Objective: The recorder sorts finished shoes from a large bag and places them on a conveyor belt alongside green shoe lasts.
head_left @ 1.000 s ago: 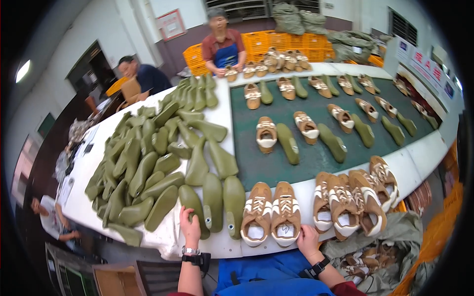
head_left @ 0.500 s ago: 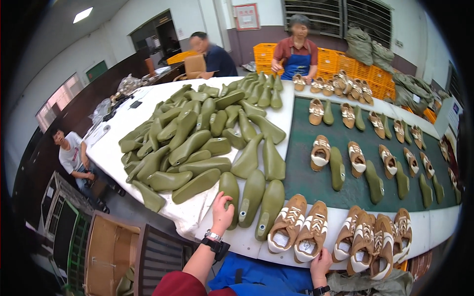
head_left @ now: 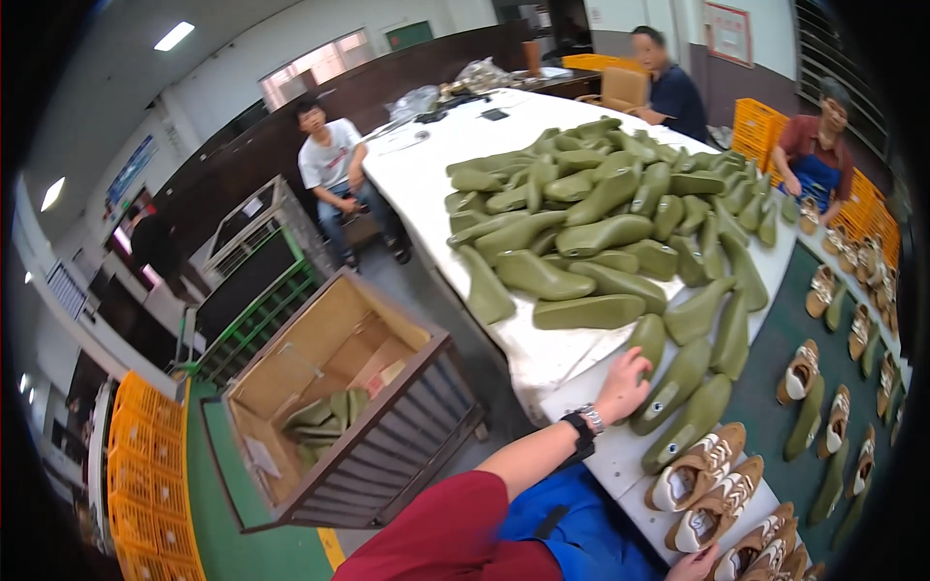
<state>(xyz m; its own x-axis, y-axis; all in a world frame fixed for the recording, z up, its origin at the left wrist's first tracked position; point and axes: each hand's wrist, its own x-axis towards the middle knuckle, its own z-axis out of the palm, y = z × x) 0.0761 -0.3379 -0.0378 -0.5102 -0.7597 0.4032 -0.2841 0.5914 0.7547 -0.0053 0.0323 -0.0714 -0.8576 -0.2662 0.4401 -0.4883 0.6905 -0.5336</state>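
Note:
My left hand [head_left: 623, 387] is at the near edge of the white table, fingers curled round the near part of an olive-green shoe last [head_left: 651, 339]. Two more lasts lie just right of it, the closer one [head_left: 686, 424] beside a pair of brown-and-white sneakers. My right hand [head_left: 692, 565], partly cut off by the lower edge, has its fingers closed at the heel of the nearer sneaker [head_left: 715, 504] of that pair. The other sneaker [head_left: 696, 467] stands alongside. A large heap of green lasts [head_left: 581, 208] covers the table beyond my left hand.
Sneakers and lasts stand in rows on a green mat [head_left: 765, 407] at right. A wheeled cart [head_left: 387, 455] holding lasts is at left, near stacked orange crates [head_left: 145, 465]. One person [head_left: 334, 165] sits left of the table; two others [head_left: 675, 92] are at its far side.
My view has swung left, so the table and both hands appear farther right, and the cart and crates show more fully. My hands stay at the same last and sneaker.

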